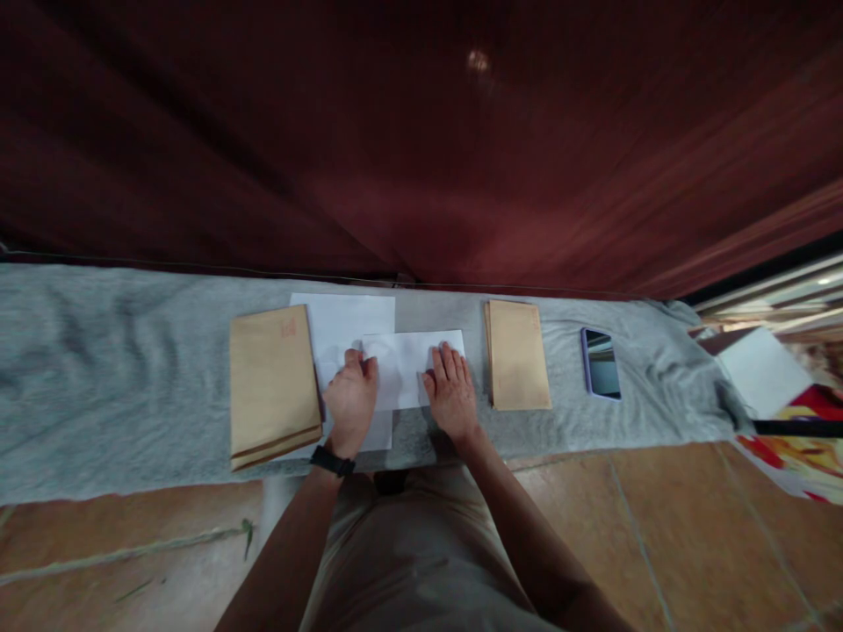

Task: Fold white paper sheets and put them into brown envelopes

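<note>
Partly over a sheet (352,312) on the cloth (164,377) lies the paper (403,373), the right hand (453,395) flat on it, likely to steady it; whether the curled left hand (351,397) pinches it, I cannot tell.

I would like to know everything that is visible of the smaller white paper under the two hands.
The smaller paper is plain white, thin-looking and roughly rectangular, with its longer sides running left to right. No print can be made out; whether it is folded is unclear. It lies flat, its left part over the larger white sheet, its right part over the grey cloth. The left hand is curled at its left end; the right hand rests flat on its right end.
</note>
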A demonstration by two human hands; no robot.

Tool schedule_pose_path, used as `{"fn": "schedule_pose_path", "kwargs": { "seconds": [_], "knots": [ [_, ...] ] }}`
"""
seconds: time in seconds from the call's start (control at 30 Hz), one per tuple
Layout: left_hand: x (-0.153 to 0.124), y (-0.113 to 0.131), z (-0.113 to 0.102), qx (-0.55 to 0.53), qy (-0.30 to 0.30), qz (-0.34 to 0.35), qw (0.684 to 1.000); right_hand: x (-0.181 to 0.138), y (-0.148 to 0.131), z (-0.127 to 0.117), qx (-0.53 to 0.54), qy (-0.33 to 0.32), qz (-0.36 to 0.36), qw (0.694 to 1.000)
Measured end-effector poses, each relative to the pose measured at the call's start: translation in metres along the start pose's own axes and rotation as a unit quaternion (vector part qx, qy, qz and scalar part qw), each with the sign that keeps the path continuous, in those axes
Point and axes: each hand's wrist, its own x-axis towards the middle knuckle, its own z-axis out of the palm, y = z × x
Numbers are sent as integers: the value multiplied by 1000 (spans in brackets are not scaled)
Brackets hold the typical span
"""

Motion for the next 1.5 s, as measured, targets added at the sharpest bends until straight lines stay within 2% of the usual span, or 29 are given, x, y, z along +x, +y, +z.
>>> {"fn": "schedule_pose_path", "kwargs": {
  "seconds": [0.23, 0.37, 0.47, 0.53, 0.63, 0.73, 0.83, 1.07, 1.3, 1.4, 1.5],
  "knots": [
    [-6, -3, 7, -4, 13, 21, 1000, -4, -1, -1, -4, 10, -4, 1000],
    [-9, -5, 3, -14, 17, 49, 999, -5, -2, -1, -5, 19, -7, 1000],
    [-10, -6, -2, -23, 48, 82, 995, -5, -2, 1, -5, 20, -8, 1000],
    [-12, -2, -2, -37, 72, 115, 990, -5, -2, 1, -8, 19, -7, 1000],
    [-21, 10, 3, -87, 89, 201, 972, -5, -3, 0, -11, 15, -5, 1000],
    [-31, 28, 14, -126, 68, 288, 947, -6, -1, -1, -16, 4, -8, 1000],
    [-37, 41, 26, -131, 34, 329, 935, -7, 1, 0, -21, -4, -18, 1000],
    [-36, 37, 36, -105, 14, 340, 935, -6, 0, 1, -21, -5, -14, 1000],
    [-32, 22, 37, -83, 39, 325, 941, -4, -2, -5, 6, -2, 0, 1000],
    [-30, 17, 40, -73, 35, 330, 940, 6, -14, -7, 39, -2, 11, 999],
    [-28, 12, 45, -63, 26, 358, 931, 22, -36, -5, 102, -9, -38, 994]
  ]
}}
